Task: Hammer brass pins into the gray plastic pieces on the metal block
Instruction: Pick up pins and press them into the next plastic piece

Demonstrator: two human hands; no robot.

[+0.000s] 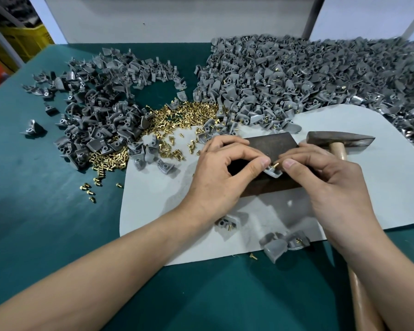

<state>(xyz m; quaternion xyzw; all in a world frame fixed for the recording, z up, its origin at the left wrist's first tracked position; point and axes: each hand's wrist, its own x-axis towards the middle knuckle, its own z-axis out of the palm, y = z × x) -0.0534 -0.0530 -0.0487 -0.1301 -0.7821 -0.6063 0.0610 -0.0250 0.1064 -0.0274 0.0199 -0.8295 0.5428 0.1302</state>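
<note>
A dark metal block (271, 145) lies on a pale mat (378, 187) in the middle of the table. On its near part sits a gray plastic piece (273, 172) with a brass pin (275, 165) standing in it. My left hand (222, 173) pinches the gray piece from the left. My right hand (320, 177) pinches the pin from the right. A hammer (339, 139) with a wooden handle lies to the right of the block, its handle running under my right forearm.
Loose brass pins (177, 120) are heaped behind the block. A pile of bare gray pieces (98, 111) lies at the left, and a larger pile with pins (308, 75) fills the back right. A few pieces (280, 244) lie at the mat's near edge. A green table cover (34, 187) surrounds it all.
</note>
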